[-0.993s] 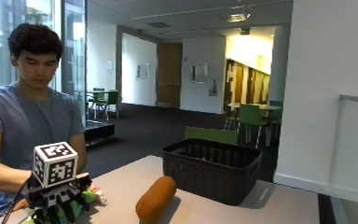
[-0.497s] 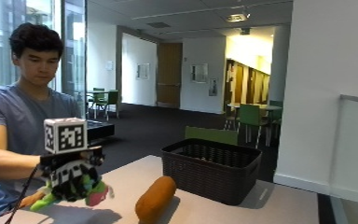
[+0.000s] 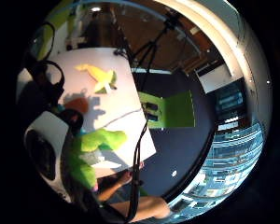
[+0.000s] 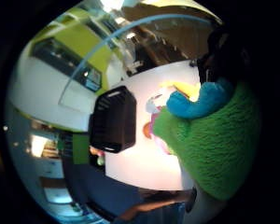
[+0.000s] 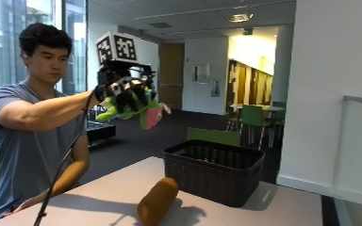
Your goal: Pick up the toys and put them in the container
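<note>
Gloved right hand (image 5: 126, 92) gripping green plush toy (image 5: 131, 110) high above table (image 5: 105, 193), toy's length sloping down toward black basket (image 5: 213, 170); little-finger palm view alone shows yellow toy (image 3: 99, 77) on tabletop

Basket (image 5: 222, 172) sits right of centre on the table (image 5: 105, 197); a bread-shaped toy (image 5: 157, 201) lies before it (lower centre); a raised hand (image 5: 127, 94) holds a plush toy (image 5: 137, 110) upper left.
</note>
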### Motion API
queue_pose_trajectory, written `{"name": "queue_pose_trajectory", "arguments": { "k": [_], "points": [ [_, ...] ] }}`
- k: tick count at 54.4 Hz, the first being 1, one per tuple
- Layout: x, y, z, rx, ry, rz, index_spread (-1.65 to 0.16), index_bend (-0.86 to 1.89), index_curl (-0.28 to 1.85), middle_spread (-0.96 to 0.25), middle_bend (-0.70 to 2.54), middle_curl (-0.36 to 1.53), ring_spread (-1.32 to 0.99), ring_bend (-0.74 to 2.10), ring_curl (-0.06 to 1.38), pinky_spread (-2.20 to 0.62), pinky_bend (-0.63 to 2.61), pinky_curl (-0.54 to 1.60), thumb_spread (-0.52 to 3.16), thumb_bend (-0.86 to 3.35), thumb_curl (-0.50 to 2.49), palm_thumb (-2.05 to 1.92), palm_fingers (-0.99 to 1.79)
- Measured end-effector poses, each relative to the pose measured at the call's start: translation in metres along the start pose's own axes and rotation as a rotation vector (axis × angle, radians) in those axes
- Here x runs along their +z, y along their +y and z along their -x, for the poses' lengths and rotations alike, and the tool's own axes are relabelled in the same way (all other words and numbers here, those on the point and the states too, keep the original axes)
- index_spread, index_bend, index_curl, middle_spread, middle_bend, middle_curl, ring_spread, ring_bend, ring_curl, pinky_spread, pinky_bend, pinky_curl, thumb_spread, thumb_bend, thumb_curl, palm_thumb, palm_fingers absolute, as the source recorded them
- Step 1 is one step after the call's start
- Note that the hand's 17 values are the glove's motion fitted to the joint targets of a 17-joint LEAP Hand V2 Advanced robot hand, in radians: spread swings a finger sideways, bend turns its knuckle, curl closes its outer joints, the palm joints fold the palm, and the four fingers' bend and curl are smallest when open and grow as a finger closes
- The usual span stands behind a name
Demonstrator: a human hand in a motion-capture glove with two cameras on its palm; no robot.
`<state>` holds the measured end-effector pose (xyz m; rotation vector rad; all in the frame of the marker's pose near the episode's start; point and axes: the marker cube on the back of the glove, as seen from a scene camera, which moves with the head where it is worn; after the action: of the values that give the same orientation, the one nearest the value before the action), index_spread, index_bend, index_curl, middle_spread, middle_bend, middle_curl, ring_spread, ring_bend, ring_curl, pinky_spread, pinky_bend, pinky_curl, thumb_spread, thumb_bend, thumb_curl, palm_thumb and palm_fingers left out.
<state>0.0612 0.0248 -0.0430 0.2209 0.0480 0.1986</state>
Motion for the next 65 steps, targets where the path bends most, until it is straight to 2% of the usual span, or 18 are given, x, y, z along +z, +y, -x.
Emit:
{"name": "queue_pose_trajectory", "arguments": {
  "k": [17,36,41,46,48,50,52,54,56,60,65],
  "points": [
    [-0.05,-0.043,0.142,-0.129,-0.064,-0.089,-0.39,0.18,0.46,-0.48,0.42,0.51,-0.46,0.94,0.47,-0.42,0.88,0.35,0.93,0.2,0.78,0.74,1.06],
    [-0.024,-0.036,0.286,-0.292,-0.145,-0.06,-0.41,0.14,0.52,-0.51,0.43,0.61,-0.46,0.96,0.49,-0.42,0.89,0.37,0.96,0.18,0.85,0.75,1.03],
    [-0.006,-0.031,0.307,-0.282,-0.177,-0.008,-0.41,0.13,0.53,-0.51,0.42,0.63,-0.46,0.97,0.49,-0.42,0.9,0.37,0.97,0.17,0.86,0.74,1.01],
    [0.021,-0.032,0.311,-0.29,-0.182,0.138,-0.4,0.09,0.52,-0.51,0.39,0.65,-0.45,0.98,0.49,-0.42,0.96,0.38,1.0,0.12,0.84,0.68,0.93],
    [0.029,-0.031,0.311,-0.315,-0.182,0.178,-0.39,-0.01,0.47,-0.42,0.3,0.62,-0.39,0.98,0.49,-0.38,1.04,0.41,1.1,-0.02,0.74,0.44,0.68],
    [0.033,-0.03,0.312,-0.33,-0.178,0.194,-0.37,-0.01,0.46,-0.37,0.26,0.62,-0.35,0.99,0.51,-0.36,1.12,0.44,1.13,-0.07,0.69,0.34,0.57],
    [0.035,-0.028,0.313,-0.355,-0.175,0.197,-0.36,-0.05,0.41,-0.3,0.19,0.61,-0.31,0.96,0.5,-0.33,1.24,0.47,1.1,-0.14,0.62,0.16,0.34],
    [0.035,-0.024,0.313,-0.422,-0.184,0.194,-0.35,-0.06,0.38,-0.25,0.18,0.6,-0.27,0.95,0.5,-0.3,1.32,0.49,1.07,-0.14,0.58,0.05,0.23],
    [0.034,-0.02,0.314,-0.481,-0.184,0.187,-0.34,-0.04,0.33,-0.21,0.19,0.59,-0.24,0.95,0.49,-0.29,1.37,0.49,1.06,-0.12,0.55,-0.01,0.2],
    [0.032,-0.025,0.309,-0.41,-0.143,0.177,-0.33,0.01,0.27,-0.15,0.21,0.58,-0.19,0.94,0.45,-0.24,1.45,0.48,1.02,-0.09,0.51,-0.07,0.14],
    [0.024,-0.023,0.3,-0.498,-0.152,0.17,-0.33,0.05,0.23,-0.11,0.25,0.58,-0.13,0.89,0.42,-0.16,1.49,0.48,0.99,-0.08,0.46,-0.08,0.02]
  ]
}}
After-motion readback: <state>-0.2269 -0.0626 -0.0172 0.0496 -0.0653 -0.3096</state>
